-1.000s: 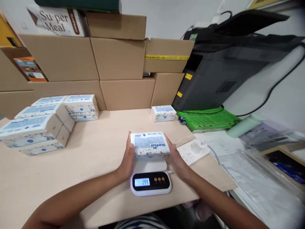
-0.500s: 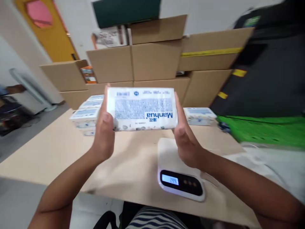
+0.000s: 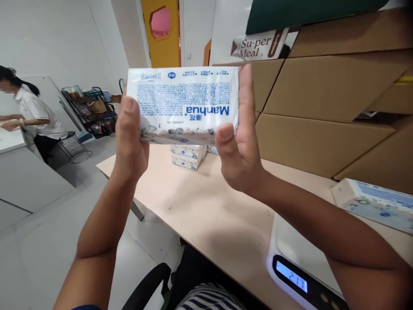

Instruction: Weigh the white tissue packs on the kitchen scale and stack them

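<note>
Pack point(image 3: 182, 105): I held it aloft, off the table point(image 3: 206, 215).
Left hand point(image 3: 130, 144), right hand point(image 3: 241, 153): fingers point(image 3: 226, 132) gripped opposite ends, likely to keep it from sagging.
Scale point(image 3: 300, 256): sat lit near the table's front edge.

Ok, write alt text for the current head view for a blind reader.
The left hand and right hand hold up a white Manhua pack, lettering upside down. A scale, its display lit, sits on the pale table at lower right; cardboard boxes stand at right, another person at far left.
</note>
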The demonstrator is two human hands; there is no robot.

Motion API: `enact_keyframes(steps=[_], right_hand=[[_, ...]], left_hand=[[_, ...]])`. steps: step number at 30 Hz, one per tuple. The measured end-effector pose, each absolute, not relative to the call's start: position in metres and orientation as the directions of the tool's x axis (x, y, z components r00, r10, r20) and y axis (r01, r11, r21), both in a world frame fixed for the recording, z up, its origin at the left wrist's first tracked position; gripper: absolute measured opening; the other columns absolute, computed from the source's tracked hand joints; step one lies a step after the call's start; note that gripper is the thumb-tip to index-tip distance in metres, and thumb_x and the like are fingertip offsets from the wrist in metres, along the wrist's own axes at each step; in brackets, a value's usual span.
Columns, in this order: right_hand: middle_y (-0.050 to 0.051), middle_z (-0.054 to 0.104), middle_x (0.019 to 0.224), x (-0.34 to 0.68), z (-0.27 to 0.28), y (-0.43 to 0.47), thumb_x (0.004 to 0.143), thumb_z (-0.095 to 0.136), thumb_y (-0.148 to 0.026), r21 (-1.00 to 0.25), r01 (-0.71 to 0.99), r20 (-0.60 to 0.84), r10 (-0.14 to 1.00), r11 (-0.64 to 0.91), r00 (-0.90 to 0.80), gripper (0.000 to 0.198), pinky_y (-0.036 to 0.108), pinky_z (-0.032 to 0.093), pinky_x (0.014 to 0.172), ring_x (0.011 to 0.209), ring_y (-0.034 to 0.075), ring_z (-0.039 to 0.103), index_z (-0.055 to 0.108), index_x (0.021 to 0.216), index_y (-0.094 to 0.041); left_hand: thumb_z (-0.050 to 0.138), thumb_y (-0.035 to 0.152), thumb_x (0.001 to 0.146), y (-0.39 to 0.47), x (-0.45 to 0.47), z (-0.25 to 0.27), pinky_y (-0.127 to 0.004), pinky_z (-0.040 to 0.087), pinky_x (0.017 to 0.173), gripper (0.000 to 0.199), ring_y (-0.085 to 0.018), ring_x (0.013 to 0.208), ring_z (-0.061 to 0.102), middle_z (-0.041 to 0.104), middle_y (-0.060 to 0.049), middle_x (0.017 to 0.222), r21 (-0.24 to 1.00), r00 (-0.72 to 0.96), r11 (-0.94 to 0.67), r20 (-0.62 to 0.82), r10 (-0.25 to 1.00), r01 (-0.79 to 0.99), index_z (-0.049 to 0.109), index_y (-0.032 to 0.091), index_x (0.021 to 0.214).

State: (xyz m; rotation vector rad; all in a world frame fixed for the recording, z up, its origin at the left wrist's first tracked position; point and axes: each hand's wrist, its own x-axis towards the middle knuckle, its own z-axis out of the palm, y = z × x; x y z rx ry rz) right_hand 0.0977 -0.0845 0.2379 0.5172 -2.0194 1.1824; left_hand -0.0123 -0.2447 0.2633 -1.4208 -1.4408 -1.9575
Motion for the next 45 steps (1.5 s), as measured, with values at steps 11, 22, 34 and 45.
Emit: enact_keyframes(steps=[11,22,34,45], right_hand=[[0.018,0.024,0.183,0.11,0.106,0.063,0.093,0.078,-0.06,-0.49,-0.132,0.742,0.332,0.862,-0.583,0.118,0.06,0.044,0.128,0.165,0.04,0.037,0.004,0.178,-0.025],[0.02,0.043,0.175,0.04,0.061,0.102,0.107,0.055,-0.036,0.149,0.134,0.349,0.075,0.98,-0.934,0.056,0.064,0.025,0.133,0.164,0.038,0.037,0.053,0.161,-0.019],[0.028,0.059,0.155,0.035,0.071,0.161,0.091,0.077,-0.022,0.201,0.364,0.094,0.351,0.91,-0.931,0.083,0.05,0.058,0.101,0.135,0.043,0.065,0.044,0.167,-0.018],[0.022,0.063,0.155,0.07,0.074,0.123,0.107,0.051,-0.056,0.184,0.345,0.306,0.279,0.921,-0.91,0.06,0.055,0.035,0.124,0.145,0.04,0.055,0.061,0.152,-0.018]], left_hand=[[0.067,0.046,0.1,-0.092,-0.038,0.143,-0.046,0.045,0.127,0.056,-0.031,0.152,0.057,0.064,-0.011,0.159,0.905,-0.699,-0.135,0.4,0.593,0.404,0.057,0.024,0.151],[0.061,0.04,0.099,-0.121,-0.053,0.005,-0.06,0.016,0.139,0.077,-0.039,0.171,0.021,0.026,-0.028,0.18,0.918,-0.768,0.151,0.207,0.606,0.367,0.035,0.01,0.165],[0.061,0.038,0.1,-0.109,-0.065,-0.013,-0.06,0.027,0.137,0.06,-0.036,0.166,0.036,0.04,-0.024,0.174,0.857,-0.66,0.118,0.29,0.693,0.501,0.052,0.014,0.154],[0.058,0.036,0.103,-0.112,-0.07,-0.007,-0.061,0.03,0.135,0.039,-0.036,0.164,0.039,0.046,-0.022,0.169,0.841,-0.655,0.138,0.294,0.696,0.524,0.066,0.017,0.136]])
